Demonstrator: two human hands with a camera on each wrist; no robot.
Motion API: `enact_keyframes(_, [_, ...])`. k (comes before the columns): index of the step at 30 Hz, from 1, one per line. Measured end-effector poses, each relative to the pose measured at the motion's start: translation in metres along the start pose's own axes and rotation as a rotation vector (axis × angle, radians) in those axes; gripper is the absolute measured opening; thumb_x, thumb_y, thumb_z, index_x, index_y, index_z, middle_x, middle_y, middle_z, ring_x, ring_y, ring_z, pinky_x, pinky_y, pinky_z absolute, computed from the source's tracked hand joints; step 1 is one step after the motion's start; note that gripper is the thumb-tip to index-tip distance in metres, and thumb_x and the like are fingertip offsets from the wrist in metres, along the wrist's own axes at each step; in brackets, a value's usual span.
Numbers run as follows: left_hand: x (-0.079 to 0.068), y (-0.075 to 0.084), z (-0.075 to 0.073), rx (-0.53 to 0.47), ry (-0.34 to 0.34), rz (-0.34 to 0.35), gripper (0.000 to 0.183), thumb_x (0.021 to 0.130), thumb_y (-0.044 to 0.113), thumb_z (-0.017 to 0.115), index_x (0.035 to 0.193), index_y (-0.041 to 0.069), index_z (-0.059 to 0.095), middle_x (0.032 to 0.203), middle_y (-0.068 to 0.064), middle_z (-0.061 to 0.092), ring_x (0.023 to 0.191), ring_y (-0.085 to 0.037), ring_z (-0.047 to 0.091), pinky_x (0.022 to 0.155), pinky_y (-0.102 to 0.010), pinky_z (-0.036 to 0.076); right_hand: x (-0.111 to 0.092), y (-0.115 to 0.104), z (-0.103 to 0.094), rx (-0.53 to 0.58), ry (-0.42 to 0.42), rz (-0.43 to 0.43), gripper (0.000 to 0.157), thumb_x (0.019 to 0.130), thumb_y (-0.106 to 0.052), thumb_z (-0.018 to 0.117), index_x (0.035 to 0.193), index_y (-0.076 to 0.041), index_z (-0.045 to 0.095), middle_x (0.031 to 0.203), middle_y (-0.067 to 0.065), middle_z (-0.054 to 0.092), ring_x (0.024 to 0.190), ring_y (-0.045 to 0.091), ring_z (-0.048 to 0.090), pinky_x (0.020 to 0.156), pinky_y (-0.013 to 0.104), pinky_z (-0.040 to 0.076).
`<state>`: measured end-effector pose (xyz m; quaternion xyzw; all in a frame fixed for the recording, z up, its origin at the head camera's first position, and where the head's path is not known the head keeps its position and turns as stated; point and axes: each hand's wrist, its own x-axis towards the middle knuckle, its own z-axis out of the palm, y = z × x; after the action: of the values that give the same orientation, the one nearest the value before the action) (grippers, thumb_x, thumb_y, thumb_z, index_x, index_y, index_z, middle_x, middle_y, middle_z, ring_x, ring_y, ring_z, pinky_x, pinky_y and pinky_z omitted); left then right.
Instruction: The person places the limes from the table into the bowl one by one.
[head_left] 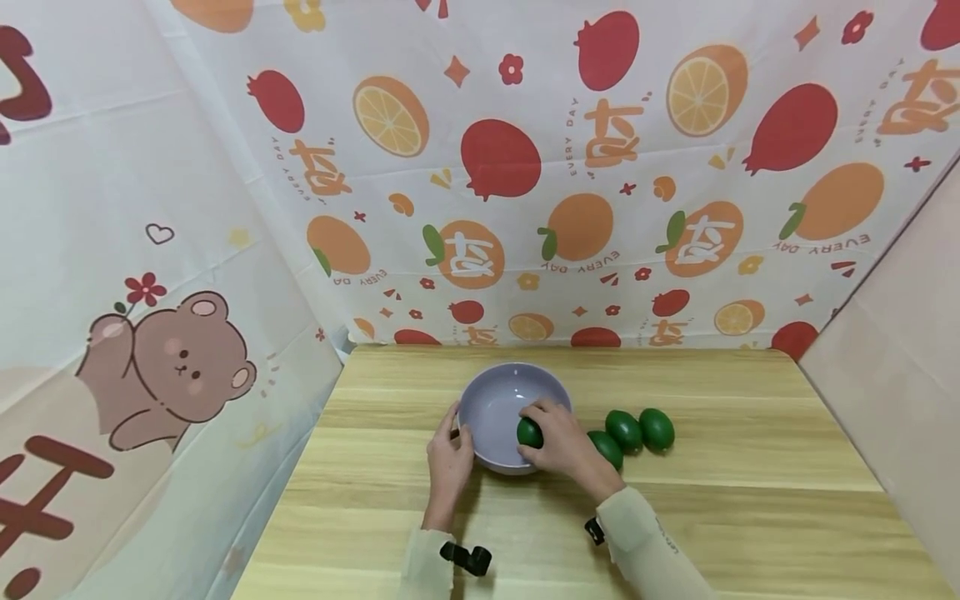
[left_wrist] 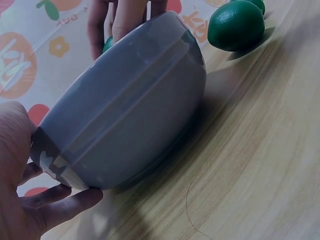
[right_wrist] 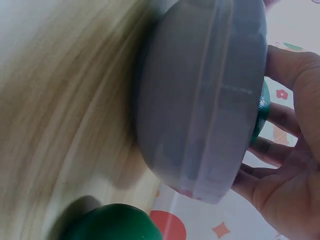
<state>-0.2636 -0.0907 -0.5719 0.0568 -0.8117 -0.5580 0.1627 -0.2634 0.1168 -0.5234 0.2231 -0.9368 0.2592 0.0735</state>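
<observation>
The right hand (head_left: 558,442) has a narrow grip: thumb and fingers hold one green lime (head_left: 529,433) inside the rim of the lavender bowl (head_left: 491,417), toward its right side. Whether this lime touches the bowl's bottom, one cannot tell. The left hand (head_left: 448,462) grips the bowl at its left side, with fingers around the outer wall.

The lime looks smooth and round, so it could slip if the fingers press unevenly. Let go too high, it could bounce or roll up the curved wall. The right hand is also very near to the rim; a knock there could turn the bowl or push it, especially if the left hold becomes loose.

Three other limes (head_left: 624,431) lie on the tabletop (head_left: 750,500) to the right of the bowl. The nearest lime (head_left: 607,450) is just beside the right wrist, and a careless forearm could perhaps send it rolling.
</observation>
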Motion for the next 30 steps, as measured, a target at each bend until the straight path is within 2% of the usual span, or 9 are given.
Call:
enact_keyframes(10, [-0.001,-0.001,0.001,0.0,-0.013,0.006,0.047,0.1,0.008,0.058,0.146,0.008,0.054,0.151,-0.016,0.054,0.113,-0.04,0.068,0.074,-0.037,0.063,0.001,0.004,0.012,0.011,-0.03,0.041,0.049,0.085,-0.032,0.082,0.127,-0.012,0.067,0.128,0.012,0.065,0.116,0.032,0.062,0.094,0.049,0.057])
enact_keyframes(14, [-0.002,-0.001,0.0,-0.008,-0.01,-0.013,0.047,0.1,0.009,0.058,0.147,0.011,0.055,0.151,-0.014,0.055,0.113,-0.039,0.068,0.073,-0.034,0.063,0.002,0.005,0.014,0.012,-0.034,0.047,0.049,0.085,-0.032,0.082,0.127,-0.011,0.067,0.128,0.013,0.066,0.116,0.032,0.062,0.094,0.049,0.056])
enact_keyframes(21, [-0.002,0.0,0.0,-0.018,-0.004,-0.006,0.047,0.099,0.008,0.058,0.146,0.01,0.055,0.15,-0.015,0.056,0.114,-0.041,0.068,0.071,-0.032,0.062,0.004,0.003,0.014,0.023,-0.045,0.066,0.051,0.084,-0.032,0.082,0.127,-0.009,0.067,0.127,0.014,0.066,0.117,0.033,0.062,0.098,0.053,0.054])
enact_keyframes(30, [-0.002,-0.001,0.001,-0.012,0.005,-0.021,0.048,0.099,0.007,0.058,0.146,0.01,0.055,0.15,-0.015,0.056,0.114,-0.04,0.068,0.073,-0.034,0.063,0.009,0.001,0.015,-0.012,-0.106,0.115,0.054,0.084,-0.035,0.081,0.129,-0.009,0.066,0.128,0.015,0.065,0.114,0.03,0.063,0.095,0.048,0.056])
